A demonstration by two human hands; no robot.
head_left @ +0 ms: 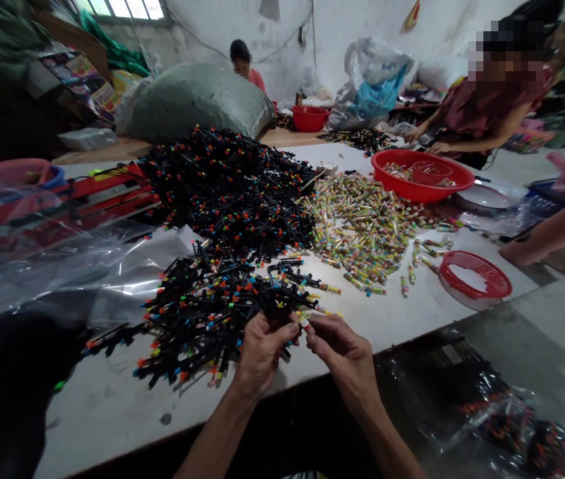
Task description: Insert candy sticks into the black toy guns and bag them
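Note:
At the table's near edge, my left hand (265, 346) is closed around a small black toy gun (277, 307). My right hand (339, 346) pinches a short candy tube (306, 326) with a white and red end, held against the gun's near end. Whether the two are joined is hidden by my fingers. Beside and behind my left hand lies a heap of black toy guns (193, 313) with orange, blue and green tips. Beyond my right hand spreads a pile of yellowish candy tubes (367, 226).
A larger heap of toy guns (232, 179) rises behind. A red basin (419, 189) and a red basket (476, 274) stand right. Clear plastic (127, 266) covers the left side. Filled bags (512, 419) lie below right. Two people sit across the table.

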